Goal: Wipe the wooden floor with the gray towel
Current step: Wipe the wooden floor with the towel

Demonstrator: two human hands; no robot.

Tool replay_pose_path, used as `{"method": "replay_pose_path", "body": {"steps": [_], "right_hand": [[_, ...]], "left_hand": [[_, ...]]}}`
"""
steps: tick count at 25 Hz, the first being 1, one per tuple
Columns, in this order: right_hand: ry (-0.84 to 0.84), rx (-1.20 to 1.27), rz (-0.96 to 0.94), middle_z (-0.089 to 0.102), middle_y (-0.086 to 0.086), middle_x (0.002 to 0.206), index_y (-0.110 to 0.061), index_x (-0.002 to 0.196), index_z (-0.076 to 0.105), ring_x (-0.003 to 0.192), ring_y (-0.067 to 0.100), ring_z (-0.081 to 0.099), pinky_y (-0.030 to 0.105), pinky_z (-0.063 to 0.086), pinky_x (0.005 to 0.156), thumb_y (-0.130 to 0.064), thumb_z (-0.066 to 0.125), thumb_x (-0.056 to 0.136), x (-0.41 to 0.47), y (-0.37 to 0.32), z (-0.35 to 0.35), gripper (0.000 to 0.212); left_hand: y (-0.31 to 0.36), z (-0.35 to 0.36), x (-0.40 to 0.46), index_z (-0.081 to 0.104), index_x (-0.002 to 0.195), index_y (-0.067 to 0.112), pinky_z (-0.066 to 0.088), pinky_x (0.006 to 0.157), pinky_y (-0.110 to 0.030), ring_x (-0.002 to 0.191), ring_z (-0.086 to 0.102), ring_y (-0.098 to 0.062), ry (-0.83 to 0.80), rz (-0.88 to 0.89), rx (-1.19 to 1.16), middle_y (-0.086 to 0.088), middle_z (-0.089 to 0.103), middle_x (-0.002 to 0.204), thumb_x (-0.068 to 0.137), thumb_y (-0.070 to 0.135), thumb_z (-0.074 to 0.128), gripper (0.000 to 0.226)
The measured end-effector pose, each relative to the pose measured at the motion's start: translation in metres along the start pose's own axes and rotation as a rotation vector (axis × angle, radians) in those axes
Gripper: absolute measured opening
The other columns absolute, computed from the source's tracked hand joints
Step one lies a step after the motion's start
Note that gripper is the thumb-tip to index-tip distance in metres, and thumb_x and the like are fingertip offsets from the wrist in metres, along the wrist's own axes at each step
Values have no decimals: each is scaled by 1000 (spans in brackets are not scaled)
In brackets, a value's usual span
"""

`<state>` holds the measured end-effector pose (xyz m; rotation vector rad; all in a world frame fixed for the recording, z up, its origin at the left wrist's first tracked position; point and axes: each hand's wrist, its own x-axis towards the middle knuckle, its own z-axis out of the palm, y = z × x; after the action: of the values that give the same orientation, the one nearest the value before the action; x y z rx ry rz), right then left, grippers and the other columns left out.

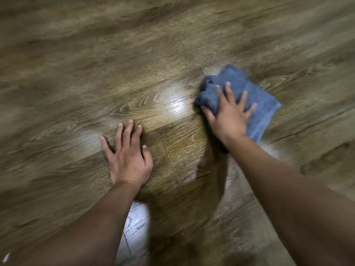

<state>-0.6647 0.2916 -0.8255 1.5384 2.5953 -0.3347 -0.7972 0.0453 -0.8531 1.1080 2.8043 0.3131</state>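
Gray towel (pixel 249 96) lies bunched on the wooden floor (pixel 115 83) under the right hand (pixel 229 116), fingers spread flat and pressing, while the left hand (pixel 127 156) braces open-palmed; steady even pressure should wipe best.

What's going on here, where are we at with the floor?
A person is on the wooden floor, wiping it. The right hand presses flat, fingers spread, on the gray towel, which lies bunched at its far left end. The left hand rests open on the bare boards beside it, apparently as a brace. The picture is motion-blurred, and the boards show glare patches; whether those are wet is unclear.
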Motion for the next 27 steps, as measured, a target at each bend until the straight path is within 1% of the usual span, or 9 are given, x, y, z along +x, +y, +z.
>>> {"method": "replay_pose_path", "body": {"steps": [3, 5, 10, 13, 14, 18, 20, 23, 27], "right_hand": [[-6, -85, -219, 4, -9, 168, -34, 157, 15, 150, 46, -3, 73, -5, 112, -73, 31, 90, -27, -57, 14, 79], [-5, -105, -338, 11, -8, 167, -31, 157, 22, 150, 45, 3, 74, 0, 113, -68, 38, 90, -65, -66, 19, 78], [-39, -138, -511, 24, -5, 164, -24, 152, 38, 151, 42, 14, 71, 17, 112, -56, 53, 88, -163, 0, 27, 73], [-25, -125, -405, 28, -4, 163, -23, 150, 42, 151, 39, 16, 69, 21, 113, -53, 51, 87, -187, 64, 23, 71], [-20, -129, -351, 29, -4, 163, -23, 150, 43, 151, 38, 18, 69, 21, 113, -53, 51, 86, -186, 84, 20, 71], [15, -127, -139, 32, -2, 161, -26, 149, 43, 149, 37, 25, 67, 20, 114, -59, 45, 85, -142, 136, 3, 72], [67, -101, 10, 32, -2, 162, -28, 150, 40, 149, 37, 24, 67, 17, 116, -59, 44, 88, -102, 146, -4, 70], [113, -10, 263, 22, -4, 165, -28, 153, 33, 151, 35, 14, 66, 10, 117, -57, 50, 93, -20, 153, -16, 69], [100, 99, 418, 10, -8, 167, -28, 155, 26, 152, 36, 3, 68, 2, 116, -60, 44, 96, 88, 139, -39, 69]], "left_hand": [[0, 0, 0, 49, 146, 18, -2, 121, -64, 156, 14, -20, 9, -6, -16, 0, 31, 165, 89, 34, 36, 60], [1, 0, -1, 50, 145, 18, -1, 121, -65, 156, 16, -21, 18, -5, -39, 1, 32, 165, 88, 34, 36, 60], [5, -5, 2, 55, 135, 14, 4, 119, -66, 147, 31, -31, -3, -30, -3, -6, 43, 155, 86, 35, 37, 57], [25, -10, 40, 57, 110, 9, 30, 105, -67, 117, 44, -42, 5, -66, 8, -20, 50, 123, 81, 40, 35, 48], [39, -9, 62, 57, 111, 10, 31, 104, -63, 118, 43, -39, -6, -18, -41, -19, 50, 124, 82, 40, 35, 47], [103, 6, 167, 50, 140, 17, 14, 119, -54, 152, 22, -25, -11, 237, -160, -7, 34, 162, 97, 39, 43, 49], [115, 19, 196, 45, 148, 21, 9, 121, -56, 156, 13, -22, -18, 183, -113, -3, 26, 167, 100, 44, 42, 54], [116, 35, 209, 46, 147, 26, 9, 120, -58, 155, 15, -19, 9, 140, -43, -2, 31, 165, 94, 55, 38, 61], [115, 32, 206, 45, 146, 27, 12, 120, -59, 155, 15, -20, 1, 161, -22, -2, 31, 163, 94, 57, 35, 61]]}}
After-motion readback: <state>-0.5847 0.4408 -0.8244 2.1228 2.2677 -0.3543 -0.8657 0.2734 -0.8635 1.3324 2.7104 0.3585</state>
